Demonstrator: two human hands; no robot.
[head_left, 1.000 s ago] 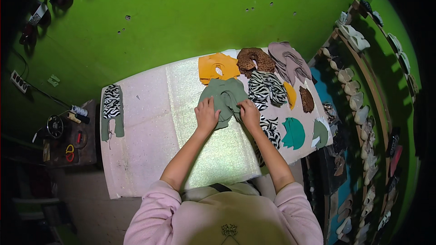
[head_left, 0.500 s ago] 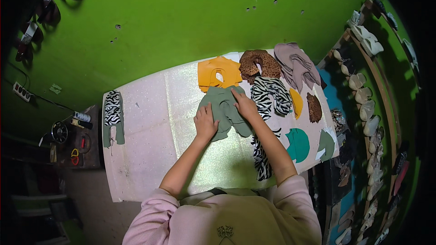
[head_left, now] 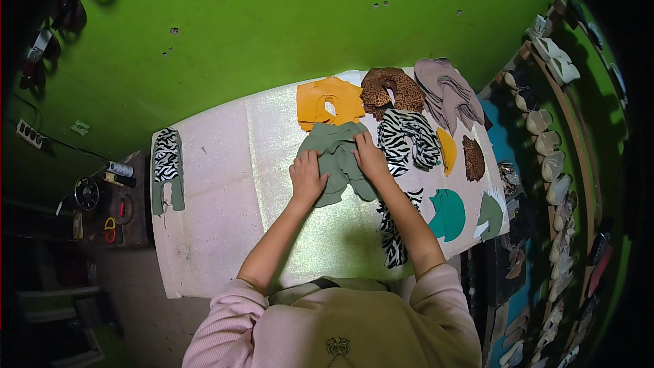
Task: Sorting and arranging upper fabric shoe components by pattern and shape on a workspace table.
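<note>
A stack of grey-green shoe-upper pieces (head_left: 338,160), soft and rumpled, lies on the pale table before me. My left hand (head_left: 308,178) grips its left edge with bent fingers. On the upper right side of the stack, my right hand (head_left: 370,159) has its fingers curled around the material. Touching the stack's far edge are yellow cut pieces (head_left: 313,102). Just to the right lie zebra-print pieces (head_left: 424,146), with another zebra-print piece (head_left: 394,238) partly under my right forearm. Leopard-print pieces (head_left: 377,99) rest behind them.
Mauve pieces (head_left: 436,85) lie at the far right, and a teal piece (head_left: 449,217) nearer. A zebra-and-green strip (head_left: 177,191) lies on the table's left end. Left of it stands a sewing machine (head_left: 87,193) with thread spools (head_left: 120,169). Shoe lasts (head_left: 547,143) line a rack at right.
The grey-green pieces have become more bunched and creased. Both hands have curled their fingers onto them, and my right hand has shifted slightly nearer.
</note>
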